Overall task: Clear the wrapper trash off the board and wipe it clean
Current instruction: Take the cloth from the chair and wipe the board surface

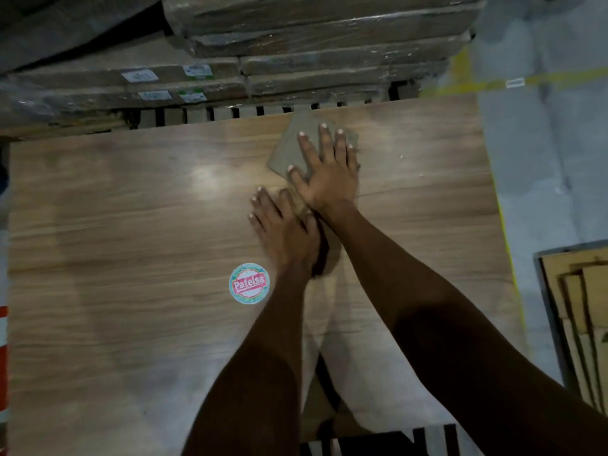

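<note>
A large wood-grain board (131, 225) fills the view. Near its far edge lies a grey-brown cloth (289, 146). My right hand (325, 169) presses flat on that cloth with fingers spread. Just nearer and to the left, my left hand (283, 228) rests flat on the bare board, fingers extended. The two hands touch at the thumb side. A round red-and-white sticker (249, 283) reading "Patelsa" sits on the board left of my left wrist. No wrapper trash shows on the board.
Shrink-wrapped stacks of flat packages (296, 44) on a pallet stand right behind the board's far edge. Grey floor with yellow tape (559, 77) lies to the right. A bin of cardboard pieces (585, 317) stands at the right edge.
</note>
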Motion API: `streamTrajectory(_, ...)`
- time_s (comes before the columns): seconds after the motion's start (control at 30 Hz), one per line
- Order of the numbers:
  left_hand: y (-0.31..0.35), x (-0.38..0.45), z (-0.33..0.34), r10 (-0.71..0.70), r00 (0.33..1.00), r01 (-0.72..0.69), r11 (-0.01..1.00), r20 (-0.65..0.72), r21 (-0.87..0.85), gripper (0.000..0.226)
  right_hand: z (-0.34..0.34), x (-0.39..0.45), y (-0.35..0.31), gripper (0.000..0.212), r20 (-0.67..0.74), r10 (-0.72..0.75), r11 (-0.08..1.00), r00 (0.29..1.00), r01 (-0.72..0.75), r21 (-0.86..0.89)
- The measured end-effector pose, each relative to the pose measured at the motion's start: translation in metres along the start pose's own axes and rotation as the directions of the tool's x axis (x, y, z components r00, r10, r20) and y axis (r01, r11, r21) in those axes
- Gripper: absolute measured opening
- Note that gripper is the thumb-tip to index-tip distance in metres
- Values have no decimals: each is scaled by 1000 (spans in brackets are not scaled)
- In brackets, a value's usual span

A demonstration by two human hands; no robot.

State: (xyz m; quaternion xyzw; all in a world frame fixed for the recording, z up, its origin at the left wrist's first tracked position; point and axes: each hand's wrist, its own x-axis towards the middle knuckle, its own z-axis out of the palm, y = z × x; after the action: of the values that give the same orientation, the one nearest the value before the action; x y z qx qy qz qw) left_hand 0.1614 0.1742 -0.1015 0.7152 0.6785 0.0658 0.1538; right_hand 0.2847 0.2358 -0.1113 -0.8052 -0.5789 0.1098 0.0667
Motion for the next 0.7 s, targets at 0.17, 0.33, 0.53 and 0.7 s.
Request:
streamTrajectory(0.17,12,-4,18,-64,997,66,996,-53,51,70,-2,6,11,74,-55,172,984,983,-170,53)
streamTrajectory(0.33,19,-8,19,-82,994,85,995,-66,43,71,-1,7,17,74,-67,205,978,976,-202,50)
streamTrajectory(0.53,23,-6,19,-110,993,111,994,-48,10,72,-15,20,53,73,-8,49,999,999,-49,-2)
streamTrajectory(0.7,18,-5,19,-97,994,98,995,-57,5,70,-13,11,36,74,16,57,998,998,-57,7)
